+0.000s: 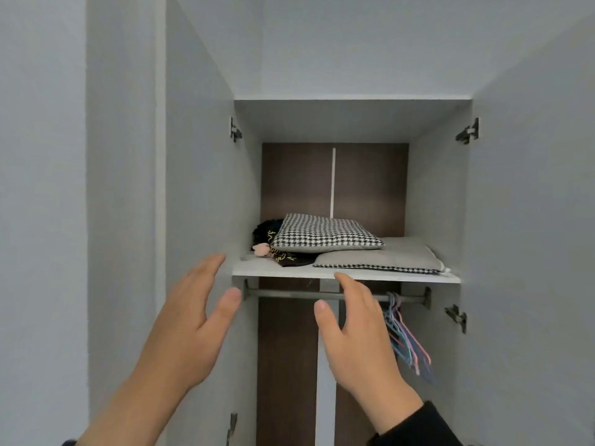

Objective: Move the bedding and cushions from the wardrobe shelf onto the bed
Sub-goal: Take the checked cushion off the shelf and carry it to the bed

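Note:
A black-and-white houndstooth cushion [325, 234] lies on top of a flat grey cushion [396, 255] on the white wardrobe shelf [354, 274]. A black cloth with yellow-green print [283, 254] is bunched at the shelf's left, partly under the houndstooth cushion, with a small pink thing [261, 249] beside it. My left hand [190, 320] is raised just below and left of the shelf's front edge, fingers apart, holding nothing. My right hand [357, 333] is raised below the shelf's middle, fingers apart, its fingertip near the shelf edge. The bed is out of view.
Both wardrobe doors [199, 220] [531, 252] stand open at the sides, with metal hinges on the walls. A hanging rail [289, 293] runs under the shelf, with several pastel hangers [402, 336] at its right end. The back panel is dark brown.

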The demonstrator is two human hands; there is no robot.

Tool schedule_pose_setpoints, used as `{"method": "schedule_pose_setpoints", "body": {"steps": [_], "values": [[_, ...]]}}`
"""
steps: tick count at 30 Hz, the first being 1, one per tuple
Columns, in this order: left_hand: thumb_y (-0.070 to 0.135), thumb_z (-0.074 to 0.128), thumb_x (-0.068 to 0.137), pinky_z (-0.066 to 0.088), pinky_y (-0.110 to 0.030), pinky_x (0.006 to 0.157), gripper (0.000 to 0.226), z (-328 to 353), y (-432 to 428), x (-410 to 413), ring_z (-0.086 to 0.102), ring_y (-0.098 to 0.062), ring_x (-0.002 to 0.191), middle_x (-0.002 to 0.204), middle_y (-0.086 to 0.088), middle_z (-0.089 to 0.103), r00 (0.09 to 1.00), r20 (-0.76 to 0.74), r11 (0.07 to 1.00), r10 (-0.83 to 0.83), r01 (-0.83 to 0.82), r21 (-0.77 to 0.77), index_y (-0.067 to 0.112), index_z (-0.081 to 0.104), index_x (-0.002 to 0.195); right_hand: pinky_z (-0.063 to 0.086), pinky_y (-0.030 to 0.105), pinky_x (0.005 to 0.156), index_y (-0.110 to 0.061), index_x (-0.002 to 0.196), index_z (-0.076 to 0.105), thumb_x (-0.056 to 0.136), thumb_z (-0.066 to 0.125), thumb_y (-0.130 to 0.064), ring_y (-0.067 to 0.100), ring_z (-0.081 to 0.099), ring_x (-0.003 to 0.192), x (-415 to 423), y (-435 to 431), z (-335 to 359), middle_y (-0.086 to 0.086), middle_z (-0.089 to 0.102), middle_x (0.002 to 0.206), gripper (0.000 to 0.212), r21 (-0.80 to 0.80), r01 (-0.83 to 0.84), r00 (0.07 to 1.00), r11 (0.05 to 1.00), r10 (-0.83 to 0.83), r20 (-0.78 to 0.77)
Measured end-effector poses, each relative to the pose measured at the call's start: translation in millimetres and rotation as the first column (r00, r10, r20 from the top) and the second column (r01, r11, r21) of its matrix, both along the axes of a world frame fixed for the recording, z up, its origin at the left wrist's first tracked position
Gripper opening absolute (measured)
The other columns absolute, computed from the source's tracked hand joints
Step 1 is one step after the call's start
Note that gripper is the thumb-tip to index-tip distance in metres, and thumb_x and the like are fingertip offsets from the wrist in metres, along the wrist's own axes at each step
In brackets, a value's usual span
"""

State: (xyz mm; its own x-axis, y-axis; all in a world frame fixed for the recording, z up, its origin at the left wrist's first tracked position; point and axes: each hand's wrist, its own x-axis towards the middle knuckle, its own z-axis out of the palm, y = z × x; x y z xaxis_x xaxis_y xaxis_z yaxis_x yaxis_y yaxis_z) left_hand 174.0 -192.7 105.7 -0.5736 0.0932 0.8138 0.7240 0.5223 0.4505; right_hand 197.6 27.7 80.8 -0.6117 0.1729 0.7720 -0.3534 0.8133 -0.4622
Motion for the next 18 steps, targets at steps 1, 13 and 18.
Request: {"method": "schedule_pose_setpoints", "body": {"steps": [1, 13, 18], "values": [[0.056, 0.034, 0.085, 0.012, -0.007, 0.1, 0.056, 2.5, 11.2, -9.5, 0.021, 0.012, 0.127, 0.139, 0.03, 0.027, 0.999, 0.006, 0.999, -0.046, 0.046, -0.005, 0.044, 0.029, 0.139, 0.018, 0.021, 0.105, -0.031, 0.147, 0.026, 0.084, 0.027, -0.065, 0.002, 0.021, 0.134, 0.0, 8.6, 1.4, -0.012, 0.033, 0.147, 0.072, 0.003, 0.045, 0.999, 0.999, -0.045, -0.008], [0.066, 0.029, 0.089, 0.017, -0.025, 0.107, 0.069, 7.8, 133.8, -126.3, 0.017, 0.008, 0.13, 0.148, 0.019, 0.03, 0.982, 0.006, 0.981, -0.188, 0.188, -0.04, 0.031, 0.03, 0.148, 0.024, 0.026, 0.106, -0.03, 0.146, 0.03, 0.085, 0.032, -0.061, 0.007, 0.024, 0.136, -50.5, 114.3, 15.3, -0.01, 0.036, 0.147, 0.068, 0.002, 0.276, 0.96, 0.961, -0.276, -0.041], [0.063, 0.03, 0.084, 0.022, -0.029, 0.109, 0.072, 20.0, 173.9, -181.4, 0.024, -0.003, 0.138, 0.151, 0.015, 0.032, 0.986, 0.012, 0.985, -0.164, 0.165, -0.046, 0.031, 0.031, 0.148, 0.027, 0.026, 0.102, -0.029, 0.146, 0.031, 0.087, 0.034, -0.059, 0.008, 0.027, 0.133, -101.3, 160.8, 22.4, -0.009, 0.038, 0.145, 0.067, -0.016, 0.265, 0.962, 0.964, -0.265, -0.067]]}}
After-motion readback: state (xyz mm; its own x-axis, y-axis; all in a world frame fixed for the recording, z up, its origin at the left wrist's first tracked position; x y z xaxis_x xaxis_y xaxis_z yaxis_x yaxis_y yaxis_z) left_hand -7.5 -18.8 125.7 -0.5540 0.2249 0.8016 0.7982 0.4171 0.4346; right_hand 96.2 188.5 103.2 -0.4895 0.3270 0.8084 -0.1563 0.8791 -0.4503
